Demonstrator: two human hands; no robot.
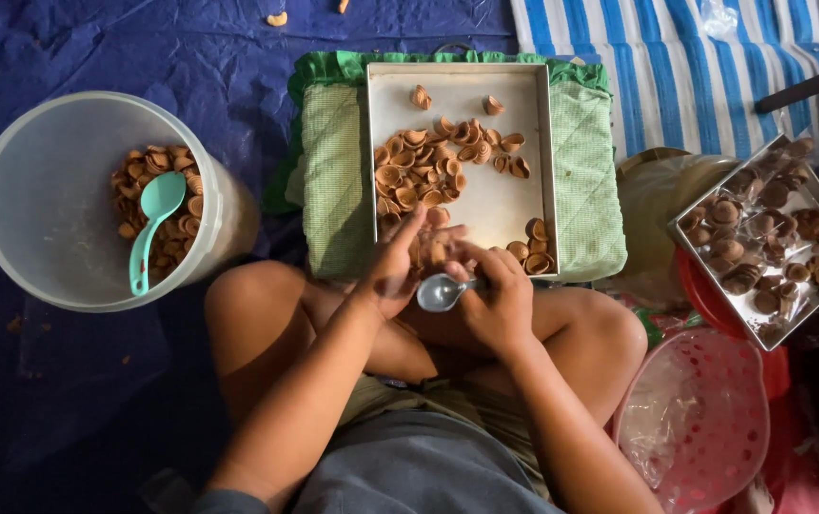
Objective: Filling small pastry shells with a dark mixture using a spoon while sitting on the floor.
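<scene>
My left hand (392, 265) hovers at the near edge of a shallow metal tray (462, 88), fingers curled around a small brown pastry shell that is partly hidden. My right hand (497, 297) grips a metal spoon (441, 291), its bowl pointing left toward the left hand. Several brown, cup-shaped pastry shells (428, 167) lie in the tray, with a few more shells (533, 255) at its near right corner. The tray rests on a green checked cloth (582, 181) above my crossed legs.
A translucent plastic bucket (43, 200) at left holds more shells and a teal scoop (150, 224). At right stand a second metal tray (769, 238) of filled shells under clear wrap and a red perforated basket (700, 414). Blue tarp and a striped mat cover the floor.
</scene>
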